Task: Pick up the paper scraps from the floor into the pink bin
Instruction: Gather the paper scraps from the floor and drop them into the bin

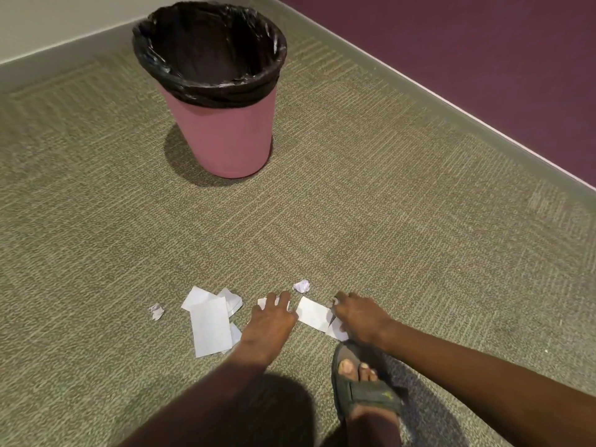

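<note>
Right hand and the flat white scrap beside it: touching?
Touching. Head view: fingers of the right hand curl onto the edge of the white paper scrap, no carpet between them.

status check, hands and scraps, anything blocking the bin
Left hand flat on a small scrap. Right hand pinching the white sheet. More scraps loose on the carpet. Nothing between them and the pink bin.

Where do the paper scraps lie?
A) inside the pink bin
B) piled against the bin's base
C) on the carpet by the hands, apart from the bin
C: the paper scraps lie on the carpet by the left hand and right hand, apart from the pink bin.
</note>
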`<state>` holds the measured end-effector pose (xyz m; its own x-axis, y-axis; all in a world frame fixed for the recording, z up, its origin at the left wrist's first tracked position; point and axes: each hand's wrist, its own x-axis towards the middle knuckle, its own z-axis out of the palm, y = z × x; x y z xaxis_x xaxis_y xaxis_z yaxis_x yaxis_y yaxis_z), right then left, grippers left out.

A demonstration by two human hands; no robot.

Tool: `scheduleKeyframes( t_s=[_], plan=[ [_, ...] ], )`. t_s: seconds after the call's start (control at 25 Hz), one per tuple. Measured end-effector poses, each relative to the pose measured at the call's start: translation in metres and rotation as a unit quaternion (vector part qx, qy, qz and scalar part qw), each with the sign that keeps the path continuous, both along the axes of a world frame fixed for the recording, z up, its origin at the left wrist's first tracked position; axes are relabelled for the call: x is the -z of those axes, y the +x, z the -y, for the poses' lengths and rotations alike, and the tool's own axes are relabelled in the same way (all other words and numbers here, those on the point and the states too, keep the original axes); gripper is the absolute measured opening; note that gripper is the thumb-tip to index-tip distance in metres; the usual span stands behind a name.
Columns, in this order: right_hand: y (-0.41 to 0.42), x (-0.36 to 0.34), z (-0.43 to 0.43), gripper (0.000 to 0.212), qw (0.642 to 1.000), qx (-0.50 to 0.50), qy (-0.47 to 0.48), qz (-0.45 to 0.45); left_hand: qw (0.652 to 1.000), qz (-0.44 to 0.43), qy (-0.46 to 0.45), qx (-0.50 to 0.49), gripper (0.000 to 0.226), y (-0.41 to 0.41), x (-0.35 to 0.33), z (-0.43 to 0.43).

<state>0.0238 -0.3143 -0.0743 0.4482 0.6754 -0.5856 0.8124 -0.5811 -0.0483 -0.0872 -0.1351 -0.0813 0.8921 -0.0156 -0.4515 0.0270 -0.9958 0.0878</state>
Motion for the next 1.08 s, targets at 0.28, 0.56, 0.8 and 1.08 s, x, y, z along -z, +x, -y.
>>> scheduleKeyframes(
  t_s=[0.28,0.56,0.8,1.08],
  plan=[
    [0.027,0.000,-0.010,0.032,0.989,0.088,0.074,-0.092,0.999,0.013,-0.016,0.028,0.038,-0.001,0.004,-0.009],
    [0.044,-0.003,-0.026,0.035,0.980,0.137,0.116,-0.092,0.999,0.005,-0.034,0.035,0.040,-0.003,0.005,-0.015],
    [0.047,-0.007,-0.030,0.006,0.955,0.207,0.133,-0.164,0.999,0.002,-0.024,0.024,0.033,-0.001,0.000,-0.012],
    [0.039,-0.010,-0.045,0.060,0.859,0.373,0.224,-0.269,0.999,-0.001,-0.022,0.029,0.030,-0.001,-0.010,-0.010]
  ],
)
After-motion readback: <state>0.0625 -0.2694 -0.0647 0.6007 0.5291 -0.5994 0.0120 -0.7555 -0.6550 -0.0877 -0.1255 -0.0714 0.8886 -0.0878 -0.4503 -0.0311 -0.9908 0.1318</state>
